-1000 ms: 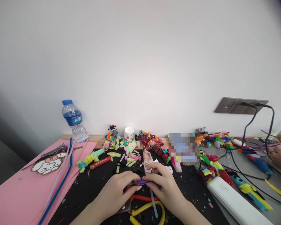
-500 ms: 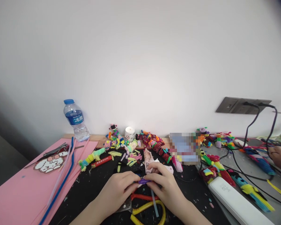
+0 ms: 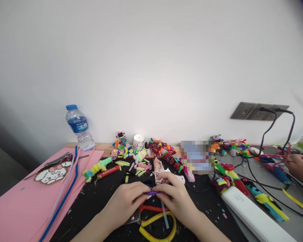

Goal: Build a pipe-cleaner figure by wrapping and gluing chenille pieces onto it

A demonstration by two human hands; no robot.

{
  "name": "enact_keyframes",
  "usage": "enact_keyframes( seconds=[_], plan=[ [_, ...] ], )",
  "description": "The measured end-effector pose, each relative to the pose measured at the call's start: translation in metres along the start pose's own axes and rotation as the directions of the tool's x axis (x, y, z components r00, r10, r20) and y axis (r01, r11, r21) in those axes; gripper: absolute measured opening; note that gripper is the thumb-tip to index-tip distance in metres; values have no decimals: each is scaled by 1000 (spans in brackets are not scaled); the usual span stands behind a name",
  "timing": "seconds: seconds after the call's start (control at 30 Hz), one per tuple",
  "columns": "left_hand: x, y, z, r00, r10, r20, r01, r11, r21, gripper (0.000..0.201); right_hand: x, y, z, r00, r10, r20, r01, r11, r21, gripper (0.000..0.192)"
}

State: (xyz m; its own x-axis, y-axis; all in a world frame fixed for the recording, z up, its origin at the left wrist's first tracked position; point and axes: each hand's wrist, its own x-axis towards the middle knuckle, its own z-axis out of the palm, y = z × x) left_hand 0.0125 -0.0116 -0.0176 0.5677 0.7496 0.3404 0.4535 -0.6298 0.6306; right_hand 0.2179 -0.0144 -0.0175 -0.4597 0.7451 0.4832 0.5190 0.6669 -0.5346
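A small purple fuzzy piece, apparently pipe cleaner (image 3: 153,193), is pinched between both hands over the black work surface (image 3: 96,208). My left hand (image 3: 127,201) grips its left end with thumb and forefinger. At the other end, the fingertips of my right hand (image 3: 178,198) are closed on it. Just behind my right fingers lies a stained pale pink glue gun (image 3: 158,168), partly hidden by them. A translucent glue stick (image 3: 165,215) shows below my hands. Near it are looped yellow handles (image 3: 175,228) and a red handle (image 3: 151,209), whose tool is mostly covered.
Pink sheets (image 3: 17,205) at left carry blue pipe cleaners (image 3: 63,201) and scissors (image 3: 57,161). A water bottle (image 3: 79,127) leans by the wall. Cut yellow-and-pink pieces (image 3: 141,168) lie ahead. A white power bank (image 3: 255,215) and black cables are rightward; another person's hand (image 3: 298,166) holds pink strands.
My hands still pinch the purple piece, with a slight shift of the fingers. The view has moved a little. At far right, the other person's hand now has pink strands raised.
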Motion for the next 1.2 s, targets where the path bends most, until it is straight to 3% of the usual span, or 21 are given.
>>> enact_keyframes(
  seconds=[0.8, 1.2],
  plan=[
    [1, -3, 0, 996, 87, 2, -87, 993, 77, 16, 0, 0, 1, 1000, 18, -1, -18, 1000, 16, 22],
    [1, -4, 1, 993, 105, -53, -100, 991, 89, 16, 2, 0, 0, 1000, 29, 5, -29, 999, 46, 19]
  ],
)
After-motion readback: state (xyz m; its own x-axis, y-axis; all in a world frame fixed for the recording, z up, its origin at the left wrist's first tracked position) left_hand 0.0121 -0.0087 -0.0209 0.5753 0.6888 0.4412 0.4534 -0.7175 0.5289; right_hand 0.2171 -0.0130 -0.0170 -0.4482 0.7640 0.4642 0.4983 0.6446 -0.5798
